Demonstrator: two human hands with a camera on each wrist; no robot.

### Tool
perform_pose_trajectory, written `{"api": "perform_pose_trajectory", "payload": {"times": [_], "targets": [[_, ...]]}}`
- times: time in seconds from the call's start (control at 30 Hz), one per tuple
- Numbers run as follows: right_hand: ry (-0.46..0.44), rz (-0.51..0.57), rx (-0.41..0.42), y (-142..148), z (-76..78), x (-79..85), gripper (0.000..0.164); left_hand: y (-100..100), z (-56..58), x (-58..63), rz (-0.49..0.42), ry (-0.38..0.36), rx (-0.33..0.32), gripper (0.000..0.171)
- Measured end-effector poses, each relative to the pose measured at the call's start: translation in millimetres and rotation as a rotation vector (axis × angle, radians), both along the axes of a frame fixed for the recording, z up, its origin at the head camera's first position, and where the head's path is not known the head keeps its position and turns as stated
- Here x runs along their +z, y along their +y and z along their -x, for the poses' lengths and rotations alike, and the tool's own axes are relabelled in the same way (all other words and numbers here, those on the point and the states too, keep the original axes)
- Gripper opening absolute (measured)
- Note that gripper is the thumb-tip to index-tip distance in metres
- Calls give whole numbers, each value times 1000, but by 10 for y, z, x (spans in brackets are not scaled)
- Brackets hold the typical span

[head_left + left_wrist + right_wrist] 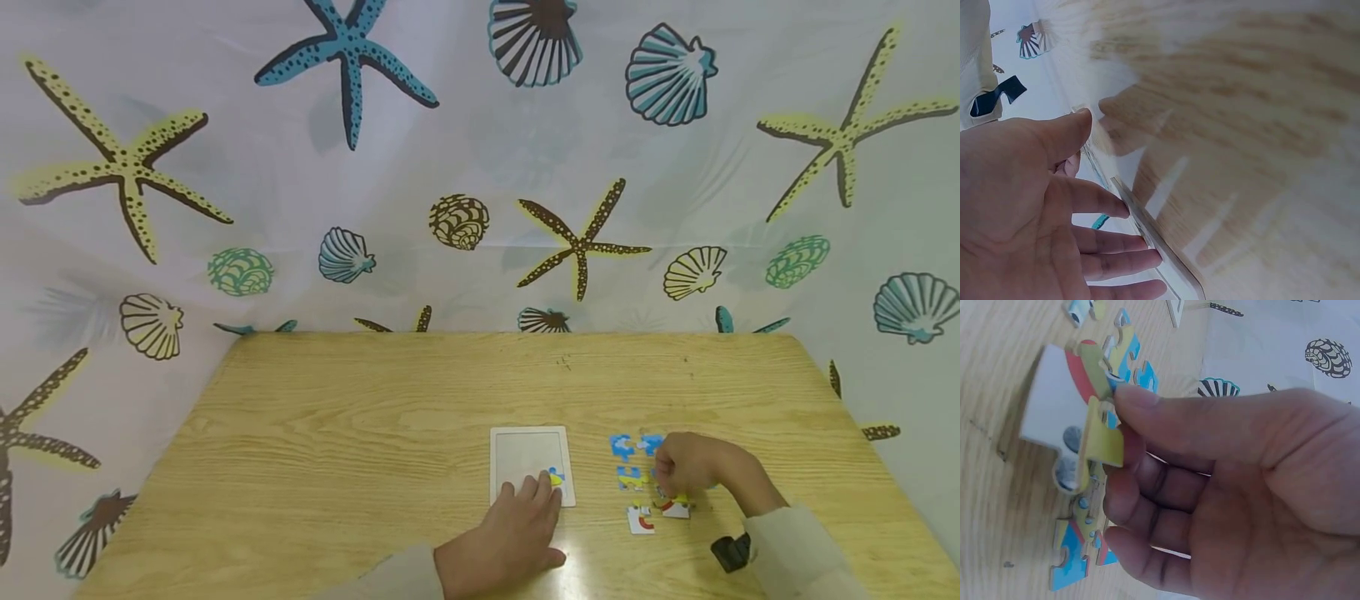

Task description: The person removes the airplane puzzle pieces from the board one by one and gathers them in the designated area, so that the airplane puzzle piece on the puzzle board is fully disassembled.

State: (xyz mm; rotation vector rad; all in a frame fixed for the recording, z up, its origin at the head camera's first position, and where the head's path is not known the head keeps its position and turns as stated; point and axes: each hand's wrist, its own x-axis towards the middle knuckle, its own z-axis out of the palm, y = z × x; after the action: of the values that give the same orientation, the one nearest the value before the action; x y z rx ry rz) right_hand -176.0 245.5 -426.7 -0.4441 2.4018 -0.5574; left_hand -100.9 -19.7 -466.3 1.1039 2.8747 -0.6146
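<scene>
My left hand (513, 533) rests with its fingers fairly straight over the lower edge of a shallow white puzzle tray (521, 454). A blue and yellow puzzle piece (556, 478) lies in the tray, just past the fingertips. In the left wrist view the fingers (1119, 265) reach the tray's rim (1175, 269). To the right, my right hand (693, 467) is over a group of loose pieces. The right wrist view shows its thumb and forefinger pinching a small yellow puzzle piece (1107, 444). Close behind that is a white piece with a red stripe (1050, 403).
Several loose pieces lie right of the tray, among them a blue one (622, 447), a blue and yellow one (632, 477) and a white and red one (641, 521). A black clip (729, 552) sits at the right sleeve. A shell-printed cloth (465, 283) hangs behind the wooden table (337, 433).
</scene>
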Motion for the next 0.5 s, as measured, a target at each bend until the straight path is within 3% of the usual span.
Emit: {"api": "perform_pose_trajectory", "payload": {"times": [0.5], "targets": [[42, -24, -41, -5, -76, -80, 19, 4, 5, -17, 10, 14, -3, 74]]}}
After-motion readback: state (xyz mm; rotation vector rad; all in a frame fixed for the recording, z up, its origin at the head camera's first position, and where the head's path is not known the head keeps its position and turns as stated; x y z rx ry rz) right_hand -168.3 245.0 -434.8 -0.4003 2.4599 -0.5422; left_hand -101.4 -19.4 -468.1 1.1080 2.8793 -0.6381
